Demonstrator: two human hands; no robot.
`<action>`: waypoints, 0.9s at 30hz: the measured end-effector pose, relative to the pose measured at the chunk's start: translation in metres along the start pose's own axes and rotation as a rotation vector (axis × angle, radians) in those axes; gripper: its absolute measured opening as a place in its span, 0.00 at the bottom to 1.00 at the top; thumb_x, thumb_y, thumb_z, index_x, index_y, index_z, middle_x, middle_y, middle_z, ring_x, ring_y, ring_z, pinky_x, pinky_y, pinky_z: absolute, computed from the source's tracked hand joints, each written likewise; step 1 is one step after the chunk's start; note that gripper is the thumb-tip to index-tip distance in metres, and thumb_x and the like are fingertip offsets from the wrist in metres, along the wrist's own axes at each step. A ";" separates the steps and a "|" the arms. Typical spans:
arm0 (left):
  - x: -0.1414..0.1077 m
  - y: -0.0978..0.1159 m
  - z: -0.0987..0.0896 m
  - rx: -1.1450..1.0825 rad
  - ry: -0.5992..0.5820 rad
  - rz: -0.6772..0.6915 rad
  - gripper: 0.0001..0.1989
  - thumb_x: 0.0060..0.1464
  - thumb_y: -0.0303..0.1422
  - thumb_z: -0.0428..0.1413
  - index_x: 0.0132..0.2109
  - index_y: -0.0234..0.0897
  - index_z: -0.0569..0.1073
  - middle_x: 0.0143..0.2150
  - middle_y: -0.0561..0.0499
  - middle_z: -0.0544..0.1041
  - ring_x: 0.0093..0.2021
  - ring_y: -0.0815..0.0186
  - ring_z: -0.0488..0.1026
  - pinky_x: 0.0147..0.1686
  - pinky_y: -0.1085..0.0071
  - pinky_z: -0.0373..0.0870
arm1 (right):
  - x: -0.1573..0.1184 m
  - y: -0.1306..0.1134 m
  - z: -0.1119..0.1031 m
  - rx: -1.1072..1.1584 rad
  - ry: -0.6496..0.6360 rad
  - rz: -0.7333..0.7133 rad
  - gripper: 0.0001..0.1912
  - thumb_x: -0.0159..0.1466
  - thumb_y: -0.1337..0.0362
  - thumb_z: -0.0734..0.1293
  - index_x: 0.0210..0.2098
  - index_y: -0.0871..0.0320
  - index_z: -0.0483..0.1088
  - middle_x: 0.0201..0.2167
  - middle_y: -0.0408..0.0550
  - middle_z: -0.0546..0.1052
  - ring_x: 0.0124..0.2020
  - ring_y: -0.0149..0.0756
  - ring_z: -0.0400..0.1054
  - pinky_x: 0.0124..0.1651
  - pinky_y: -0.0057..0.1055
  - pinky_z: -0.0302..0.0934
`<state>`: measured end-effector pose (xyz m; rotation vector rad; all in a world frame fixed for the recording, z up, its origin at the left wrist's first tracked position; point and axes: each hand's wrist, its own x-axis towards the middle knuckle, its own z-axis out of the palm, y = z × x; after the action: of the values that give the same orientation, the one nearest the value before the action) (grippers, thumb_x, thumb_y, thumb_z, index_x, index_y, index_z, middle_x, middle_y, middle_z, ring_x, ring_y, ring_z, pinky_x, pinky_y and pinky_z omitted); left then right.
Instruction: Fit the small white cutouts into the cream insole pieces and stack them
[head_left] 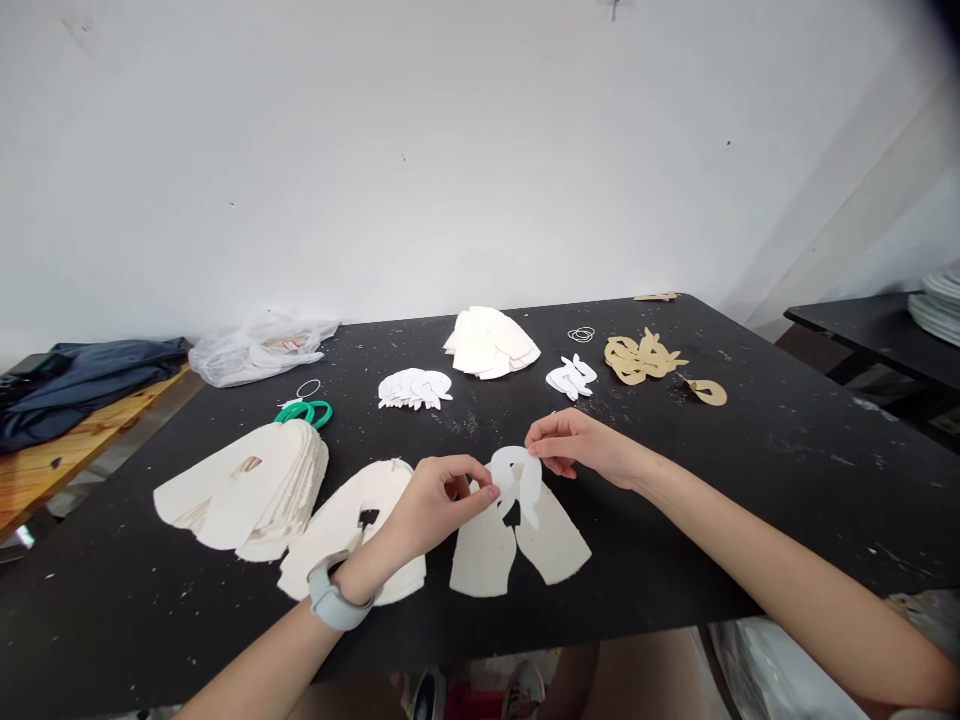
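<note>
Small thin white horseshoe-shaped sheet piece (531, 484) is at lower centre of frame, over the top of a larger off-white felt-like forked piece (555, 535). Right hand (589, 447) has thumb and index closed on its upper right edge, other fingers curled loosely. Left hand (442, 505) has thumb and index nearly together at its left side; can't tell whether that's a true pinch or just edge contact. Can't tell either whether the small piece lies flat on the big one or floats a bit above it. For good placement I'd match the two arches first: top curves concentric, small piece's opening over the notch in the big one, legs splayed evenly about the split. Pinch only the outer edges, light pressure; sheet looks thin, probably creases or skews if the hands pull unevenly. I'd seat the curve first, then smooth down toward the leg tips, since those look free and likely to curl. Hold the big piece still meanwhile; it probably slides on the black tabletop (675, 520). Watch the left forearm: it passes over another off-white forked piece (311, 565) at lower left, and the pale grey wristband (337, 602) could drag it.
</note>
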<state>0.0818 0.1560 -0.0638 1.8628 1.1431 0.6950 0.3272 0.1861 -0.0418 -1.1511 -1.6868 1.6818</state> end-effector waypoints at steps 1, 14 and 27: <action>0.000 0.000 0.001 0.011 0.019 0.015 0.12 0.55 0.40 0.59 0.30 0.37 0.76 0.19 0.56 0.66 0.21 0.73 0.55 0.21 0.74 0.51 | 0.000 0.001 0.000 0.005 0.007 -0.014 0.11 0.60 0.57 0.69 0.30 0.58 0.74 0.18 0.39 0.65 0.22 0.27 0.58 0.23 0.26 0.53; 0.002 -0.009 0.001 0.031 0.178 -0.040 0.12 0.58 0.43 0.56 0.35 0.39 0.76 0.20 0.57 0.66 0.21 0.70 0.62 0.23 0.74 0.57 | 0.003 0.008 -0.005 0.070 0.030 -0.012 0.10 0.57 0.61 0.71 0.37 0.59 0.76 0.23 0.40 0.68 0.21 0.25 0.59 0.19 0.24 0.49; 0.005 -0.010 0.003 -0.012 0.158 -0.102 0.14 0.58 0.44 0.56 0.34 0.38 0.76 0.20 0.58 0.65 0.21 0.71 0.58 0.22 0.74 0.52 | 0.005 0.009 0.016 -0.055 -0.007 0.080 0.16 0.64 0.51 0.67 0.32 0.58 0.68 0.17 0.37 0.64 0.18 0.24 0.54 0.20 0.24 0.48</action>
<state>0.0816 0.1616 -0.0742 1.7509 1.3221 0.7998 0.3138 0.1801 -0.0536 -1.2542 -1.7222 1.6987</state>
